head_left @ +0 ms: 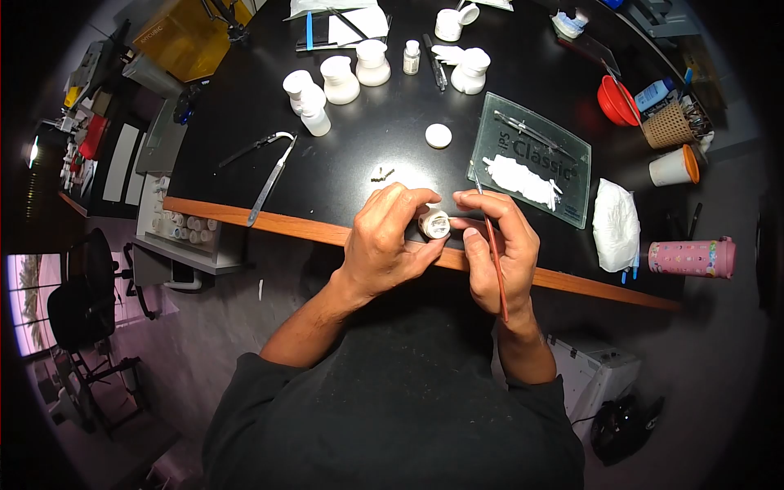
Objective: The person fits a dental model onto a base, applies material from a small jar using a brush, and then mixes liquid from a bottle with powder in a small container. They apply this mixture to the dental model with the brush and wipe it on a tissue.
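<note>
My left hand point(392, 224) is closed round a small open jar point(434, 224) near the table's front edge, the jar's mouth facing me. A thin brush with a reddish-brown handle point(495, 265) lies in my right hand point(502, 249), its tip pointing away from me toward the glass slab. A finger of that hand reaches to the jar's side. Beyond the hands, a round white lid point(438, 135) rests on the black table point(343, 147). Small dark bits point(382, 175) lie just past my left hand.
A glass slab point(576, 184) with white crumpled material point(523, 181) and a slim metal tool stands right. Several white bottles point(340, 80) fill the back left. Metal tweezers point(271, 184) lie left. Folded white tissue point(616, 224), a pink bottle point(692, 256) and a red bowl point(616, 101) sit right.
</note>
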A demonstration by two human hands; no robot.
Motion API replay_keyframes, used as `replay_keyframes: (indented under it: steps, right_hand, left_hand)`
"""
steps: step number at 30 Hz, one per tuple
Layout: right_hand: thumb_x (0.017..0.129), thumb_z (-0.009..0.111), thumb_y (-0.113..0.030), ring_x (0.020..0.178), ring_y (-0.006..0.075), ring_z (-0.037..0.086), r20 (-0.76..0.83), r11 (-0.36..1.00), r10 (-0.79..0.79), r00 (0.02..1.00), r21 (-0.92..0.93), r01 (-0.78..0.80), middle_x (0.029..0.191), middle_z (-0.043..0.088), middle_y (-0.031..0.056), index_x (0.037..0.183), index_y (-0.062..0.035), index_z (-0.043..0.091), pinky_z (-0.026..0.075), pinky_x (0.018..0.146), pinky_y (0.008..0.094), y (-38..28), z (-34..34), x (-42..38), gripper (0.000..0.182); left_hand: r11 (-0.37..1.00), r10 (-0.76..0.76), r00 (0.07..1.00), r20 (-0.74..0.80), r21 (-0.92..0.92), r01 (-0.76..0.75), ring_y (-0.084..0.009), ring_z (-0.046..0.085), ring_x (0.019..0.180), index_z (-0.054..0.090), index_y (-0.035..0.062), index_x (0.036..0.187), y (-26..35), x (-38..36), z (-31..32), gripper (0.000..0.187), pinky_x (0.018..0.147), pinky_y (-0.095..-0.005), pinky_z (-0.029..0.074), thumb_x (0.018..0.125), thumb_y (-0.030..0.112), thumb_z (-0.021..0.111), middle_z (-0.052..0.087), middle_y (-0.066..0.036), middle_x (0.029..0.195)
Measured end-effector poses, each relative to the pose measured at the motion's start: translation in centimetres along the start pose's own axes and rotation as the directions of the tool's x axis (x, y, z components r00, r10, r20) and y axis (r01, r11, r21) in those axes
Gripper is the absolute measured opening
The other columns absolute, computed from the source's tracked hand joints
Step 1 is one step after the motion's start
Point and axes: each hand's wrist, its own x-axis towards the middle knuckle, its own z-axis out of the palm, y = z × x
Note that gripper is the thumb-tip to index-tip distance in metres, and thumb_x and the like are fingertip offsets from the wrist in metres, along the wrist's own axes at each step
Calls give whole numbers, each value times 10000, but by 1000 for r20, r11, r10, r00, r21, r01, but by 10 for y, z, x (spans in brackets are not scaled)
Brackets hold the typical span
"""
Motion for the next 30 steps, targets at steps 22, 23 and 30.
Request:
replay_keyframes:
  steps: [22, 23, 30]
  right_hand:
    - [782, 725, 85, 860, 273, 717, -65, 954, -188, 980, -250, 166, 1023, 712, 152, 1089, 14, 718, 588, 751, 343, -5, 8, -7, 315]
    - [768, 746, 67, 858, 275, 696, -52, 925, -227, 972, -324, 199, 1005, 710, 139, 1059, 4, 727, 569, 743, 348, -3, 7, -7, 298]
    - [726, 793, -14, 795, 257, 565, -12, 834, -260, 966, -507, 218, 868, 642, 76, 926, -46, 769, 477, 684, 350, 2, 10, -7, 205]
  left_hand:
    - [999, 40, 999, -9, 16, -40, -254, 681, 769, 666, 28, 1106, -2, -1, -1, 489, 712, -367, 542, 669, 54, 884, 677, -94, 865]
    - [999, 36, 999, -18, 4, -36, -271, 672, 765, 660, 32, 1105, -1, 0, -1, 483, 724, -385, 531, 671, 47, 871, 667, -92, 848]
    - [998, 51, 998, -31, 24, -50, -269, 684, 776, 666, 30, 1084, -2, -2, 1, 447, 710, -378, 539, 686, 38, 870, 685, -97, 867]
